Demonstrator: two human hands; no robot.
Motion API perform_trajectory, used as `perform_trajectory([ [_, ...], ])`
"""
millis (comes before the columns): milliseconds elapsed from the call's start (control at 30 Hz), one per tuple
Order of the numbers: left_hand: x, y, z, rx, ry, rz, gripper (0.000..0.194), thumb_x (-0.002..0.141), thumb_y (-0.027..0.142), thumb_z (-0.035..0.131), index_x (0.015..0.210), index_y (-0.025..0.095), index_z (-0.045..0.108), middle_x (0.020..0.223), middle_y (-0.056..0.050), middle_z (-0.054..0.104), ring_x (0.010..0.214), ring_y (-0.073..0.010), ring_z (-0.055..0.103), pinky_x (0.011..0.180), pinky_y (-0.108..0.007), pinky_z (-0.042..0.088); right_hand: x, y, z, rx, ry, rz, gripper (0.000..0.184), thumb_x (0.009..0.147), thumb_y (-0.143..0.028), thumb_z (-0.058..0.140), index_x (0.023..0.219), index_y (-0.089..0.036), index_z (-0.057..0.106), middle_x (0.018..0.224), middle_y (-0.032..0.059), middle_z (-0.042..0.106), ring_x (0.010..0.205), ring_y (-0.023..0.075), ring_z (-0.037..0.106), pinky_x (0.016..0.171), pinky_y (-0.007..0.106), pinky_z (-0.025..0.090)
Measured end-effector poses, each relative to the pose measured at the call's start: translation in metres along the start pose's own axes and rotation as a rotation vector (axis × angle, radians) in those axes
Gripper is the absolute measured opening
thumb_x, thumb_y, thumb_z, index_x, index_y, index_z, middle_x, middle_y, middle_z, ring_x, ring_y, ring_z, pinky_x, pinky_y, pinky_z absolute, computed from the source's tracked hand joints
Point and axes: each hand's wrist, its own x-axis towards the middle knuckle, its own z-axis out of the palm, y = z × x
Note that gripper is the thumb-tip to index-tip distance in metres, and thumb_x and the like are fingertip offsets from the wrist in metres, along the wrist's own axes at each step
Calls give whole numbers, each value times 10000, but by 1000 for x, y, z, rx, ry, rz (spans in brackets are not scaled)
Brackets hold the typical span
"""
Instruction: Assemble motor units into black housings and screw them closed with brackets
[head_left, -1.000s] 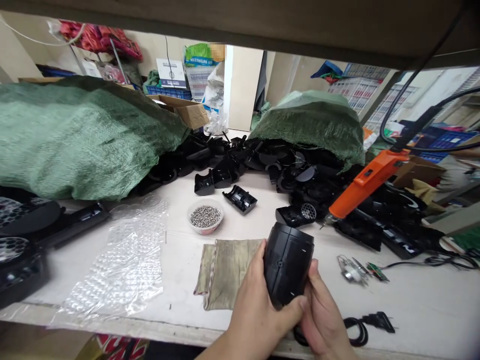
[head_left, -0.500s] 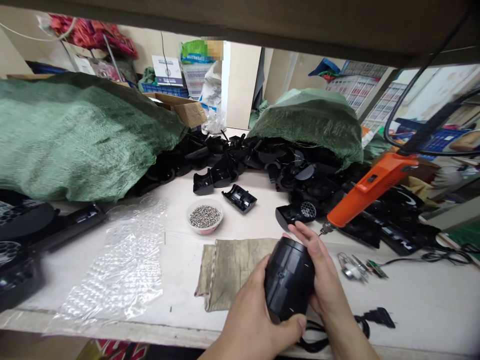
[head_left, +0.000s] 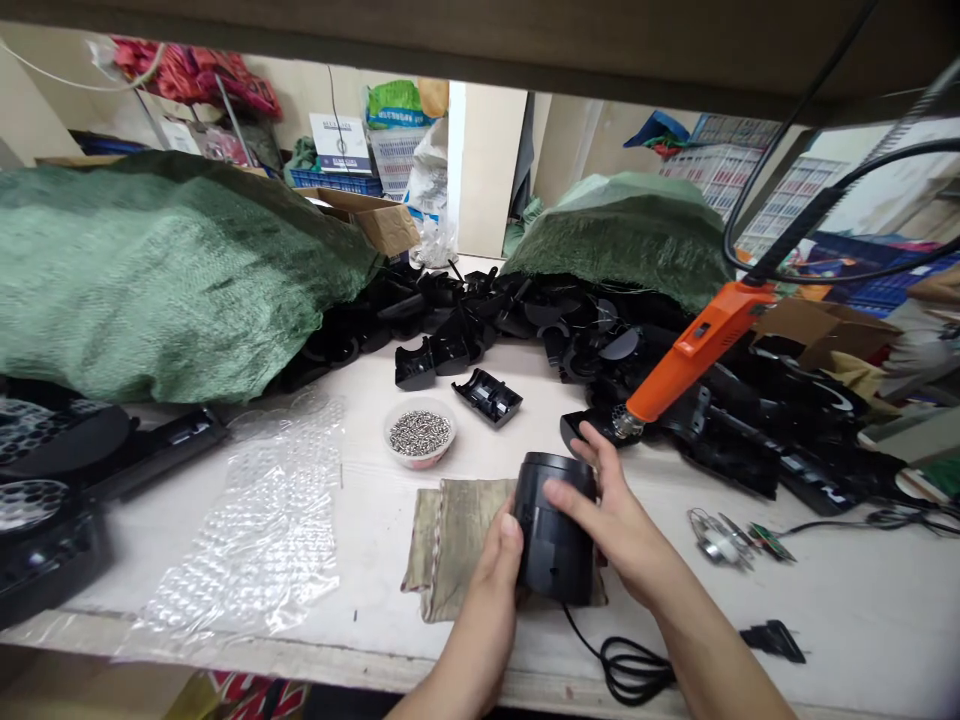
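A rounded black plastic housing (head_left: 553,545) stands nearly upright between my two hands, above a folded tan cloth (head_left: 450,550). My left hand (head_left: 489,575) grips its left side, thumb towards me. On the right side, my right hand (head_left: 619,515) holds it with the thumb across the front; some of its fingers stretch up past the rim. A black power cord (head_left: 634,672) runs from the housing's bottom to a coil on the table, with a plug (head_left: 776,640) to the right. Just beyond my right fingers hangs an orange electric screwdriver (head_left: 697,352), its tip pointing down-left.
A bowl of small screws (head_left: 421,462) and a black half-shell (head_left: 487,398) lie behind the cloth. Black parts (head_left: 517,305) are heaped at the back, between green woven sacks (head_left: 180,280). Bubble wrap (head_left: 262,530) lies left; a small motor (head_left: 720,540) and circuit board (head_left: 770,541) lie right.
The housing has been turned more upright and moved slightly left. My right thumb now presses its front. The hanging screwdriver has swung left, and more of the cord shows.
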Motion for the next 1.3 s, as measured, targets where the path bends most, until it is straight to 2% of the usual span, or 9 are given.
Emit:
perform_trajectory([
  [133,4,2,0,-216,47,-72,535,881,539,482,1252,163,565,1360,-108,548,1290,-275,459,1042,-395,395,-8,-9,2,15,-87,69,868,593,-471,777,1350,-267,403,1385,97,460,1249,263,462,1056,439,348],
  [300,6,11,-2,-405,52,-203,562,919,538,399,1200,90,588,1130,-163,689,972,-248,662,874,-380,485,0,-16,-23,-76,3,70,829,642,-532,691,1367,-265,392,1293,97,553,1132,275,563,948,436,458],
  [433,7,14,-6,-457,70,-247,555,908,559,408,1128,101,632,984,-133,736,792,-194,676,785,-330,489,16,6,-43,-492,43,-129,818,686,-499,642,1395,-217,348,1386,139,455,1228,297,481,1021,481,376],
  [667,6,13,-5,-482,96,-239,502,910,534,429,1051,116,668,909,-110,749,742,-189,675,761,-324,505,10,31,-40,-714,88,-347,574,725,-410,626,1257,-212,539,1401,116,430,1366,325,265,1115,533,189],
  [833,5,12,-1,-485,106,-208,463,919,492,435,1086,119,653,1058,-126,723,888,-215,676,854,-350,495,-28,22,-32,-726,-16,-308,341,895,-467,421,1060,-263,640,1100,68,648,1070,260,575,944,433,440],
  [933,3,11,-3,-278,83,-152,495,908,517,426,1118,124,641,1151,-139,679,1078,-267,606,957,-401,432,-42,23,-29,-700,-116,-162,375,898,-510,413,1104,-286,633,1103,40,681,1019,256,622,897,416,474],
  [1000,3,14,-8,70,84,-70,477,892,530,436,1069,153,669,1144,-131,670,1148,-297,545,1002,-430,374,-44,26,-28,-707,-90,-157,371,895,-506,422,1107,-290,638,1129,30,679,1035,259,623,903,416,473],
  [1167,4,33,-24,1028,67,300,390,924,406,375,865,193,696,885,-113,648,923,-320,579,871,-471,399,-38,29,-27,-738,-96,-211,333,899,-444,431,1065,-281,669,1112,23,692,1018,253,642,903,409,494],
  [1300,5,37,-32,1144,93,330,382,944,362,342,972,175,674,918,-117,651,925,-312,591,848,-458,418,-39,33,-27,-792,-149,-272,331,932,-365,390,1100,-261,656,1130,24,687,1030,230,647,894,385,517],
])
